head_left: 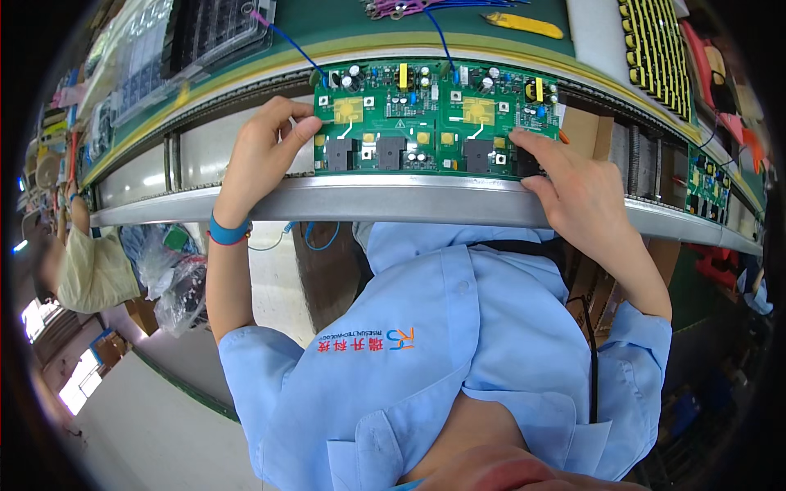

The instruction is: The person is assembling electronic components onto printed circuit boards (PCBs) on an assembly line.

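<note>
In front of me a green circuit board, made of two like halves side by side, lies across the metal rails. Black box-shaped relays, capacitors and yellow parts stand on it. My left hand pinches its left edge, thumb and fingers closed. At the right end my right hand has its index fingertip on the board and its thumb by the front edge, around a dark relay that it partly covers. Two blue wires run from the board's far edge; one ends in a pink-sleeved ring terminal.
A silver rail edges the conveyor in front of me. Beyond lie a yellow utility knife, a wire bundle, a tray of black-and-yellow components and clear plastic trays. Another board sits on the conveyor, right; a co-worker is left.
</note>
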Demonstrator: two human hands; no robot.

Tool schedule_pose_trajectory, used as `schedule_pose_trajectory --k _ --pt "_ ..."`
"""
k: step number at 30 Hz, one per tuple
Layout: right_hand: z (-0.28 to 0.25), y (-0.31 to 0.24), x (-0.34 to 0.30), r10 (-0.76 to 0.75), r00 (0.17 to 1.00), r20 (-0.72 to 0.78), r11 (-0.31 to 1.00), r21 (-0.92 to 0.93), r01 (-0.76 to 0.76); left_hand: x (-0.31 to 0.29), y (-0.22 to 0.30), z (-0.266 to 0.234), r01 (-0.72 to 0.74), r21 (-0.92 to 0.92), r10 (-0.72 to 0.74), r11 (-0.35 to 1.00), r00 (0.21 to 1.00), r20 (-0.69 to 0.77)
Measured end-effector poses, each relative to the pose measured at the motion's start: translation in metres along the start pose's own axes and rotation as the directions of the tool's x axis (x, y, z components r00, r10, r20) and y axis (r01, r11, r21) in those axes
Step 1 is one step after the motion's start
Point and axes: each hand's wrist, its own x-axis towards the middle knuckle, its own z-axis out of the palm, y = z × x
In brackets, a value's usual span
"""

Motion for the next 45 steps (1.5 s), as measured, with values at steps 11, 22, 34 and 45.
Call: schedule_pose_trajectory --k 11,22,34,45 --pt "-0.010 -0.002 -0.009 -0.259 0.933 -0.249 0.948 0.118 0.295 0.011 0.020 0.010 -0.089 -0.042 0.092 0.995 0.993 0.074" --pt "0.017 -0.024 0.006 -0.333 0.906 -0.261 0.928 -0.261 0.266 0.081 0.117 0.081 -0.470 -0.041 0.455 0.882 0.826 0.333" --pt "0.002 0.033 -0.010 0.004 0.956 -0.295 0.950 -0.298 -0.095 0.100 0.116 0.096 -0.536 -0.117 0.524 0.836 0.716 0.461" --pt "-0.011 0.085 -0.042 0.283 0.929 -0.237 0.887 -0.303 -0.348 0.089 0.071 0.105 -0.435 -0.225 0.489 0.872 0.762 0.424"
